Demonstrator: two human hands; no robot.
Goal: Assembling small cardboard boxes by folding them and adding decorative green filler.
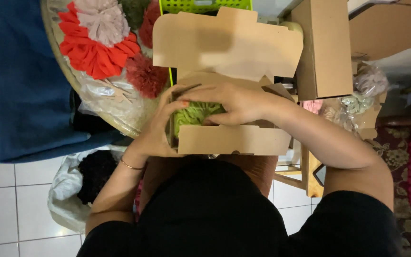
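Observation:
A small brown cardboard box (227,140) rests on my lap with its lid flap (224,43) standing open at the far side. Inside lies a light green ruffled fabric piece (193,114). My right hand (236,102) lies flat on top of the green fabric, fingers pointing left, pressing it into the box. My left hand (160,128) grips the box's left wall, thumb at the rim beside the fabric. A thin bracelet sits on my left wrist.
A round tray (105,102) at upper left carries red, pink and dark red fabric rosettes (96,43). A green plastic basket (205,4) is behind the lid. Another cardboard box (324,47) stands at right, with bagged fabric pieces (357,102). A white bag of dark fabric (91,176) sits on the tiled floor.

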